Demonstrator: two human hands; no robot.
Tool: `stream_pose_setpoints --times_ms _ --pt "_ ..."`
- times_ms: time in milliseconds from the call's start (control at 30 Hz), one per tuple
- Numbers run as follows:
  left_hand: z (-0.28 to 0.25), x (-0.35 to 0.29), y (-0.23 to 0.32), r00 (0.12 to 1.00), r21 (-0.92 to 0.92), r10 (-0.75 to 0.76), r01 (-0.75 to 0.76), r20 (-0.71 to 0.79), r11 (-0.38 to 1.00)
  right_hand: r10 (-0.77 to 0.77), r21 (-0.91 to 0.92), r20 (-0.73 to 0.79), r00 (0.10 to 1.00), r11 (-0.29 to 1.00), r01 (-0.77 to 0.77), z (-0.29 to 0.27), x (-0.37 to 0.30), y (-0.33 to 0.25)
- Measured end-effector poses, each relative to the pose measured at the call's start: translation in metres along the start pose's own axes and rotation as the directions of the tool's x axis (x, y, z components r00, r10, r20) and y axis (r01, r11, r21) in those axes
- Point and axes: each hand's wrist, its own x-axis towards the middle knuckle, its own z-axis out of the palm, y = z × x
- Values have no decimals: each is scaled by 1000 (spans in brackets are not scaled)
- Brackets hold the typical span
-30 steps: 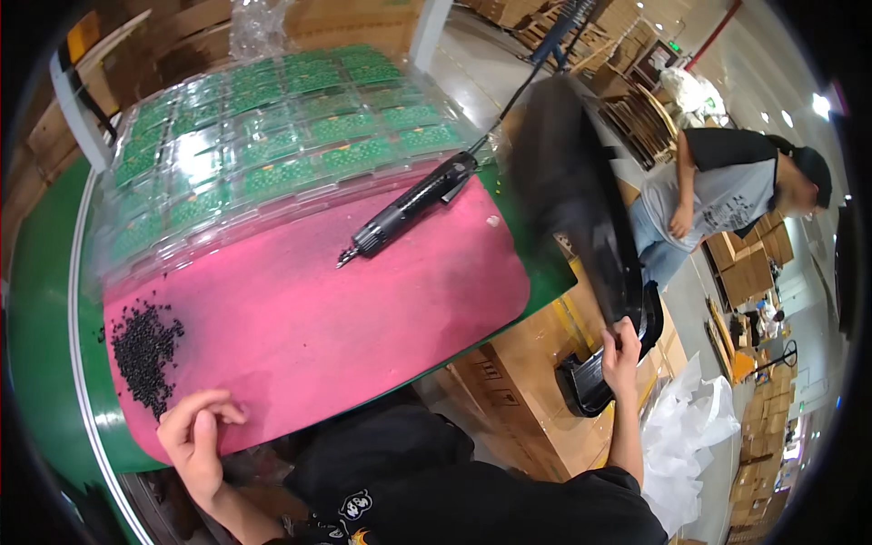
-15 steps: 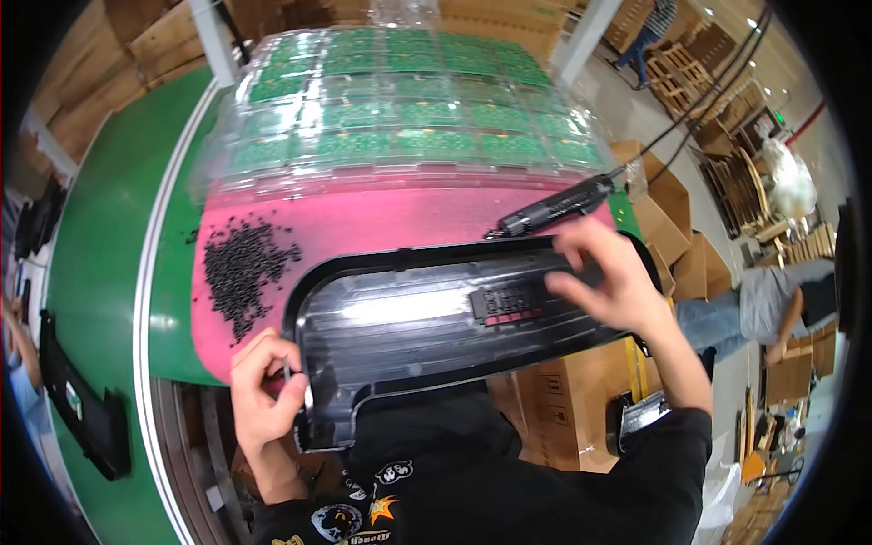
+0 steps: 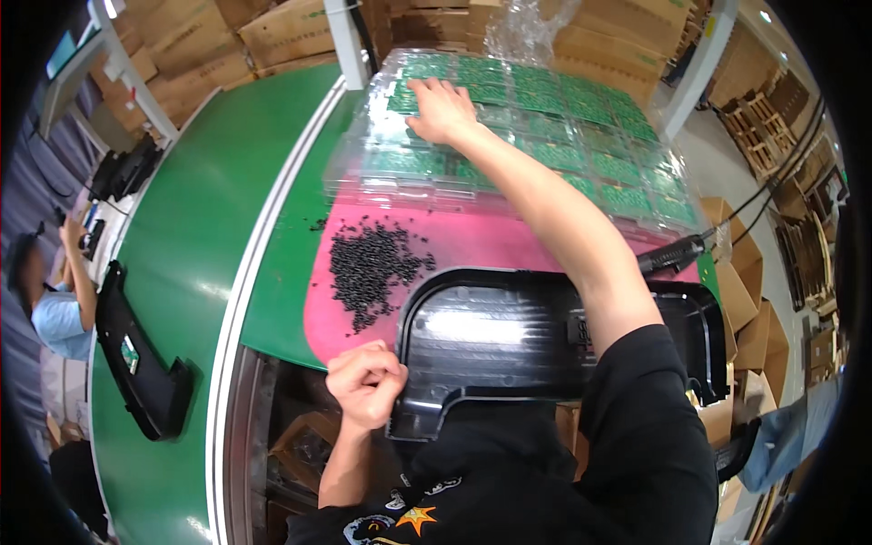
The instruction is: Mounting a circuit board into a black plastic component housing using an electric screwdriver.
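The right grip (image 3: 443,113) is hanging open over green circuit boards (image 3: 538,102); rightward from the left grip (image 3: 367,381), clasping its end, the black casing (image 3: 500,338) is stretching lengthwise.

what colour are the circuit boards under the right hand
The circuit boards are green; best seen in the head view.

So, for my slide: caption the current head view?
Right hand over green circuit boards in clear trays, left hand curled at the rim of a black housing.
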Motion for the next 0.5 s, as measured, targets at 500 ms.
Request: stream_pose_setpoints --times_ms 500 --pt "-2 2 -5 999 48 30 -29 -17 998 -211 53 -111 971 975 218 1 14 3"
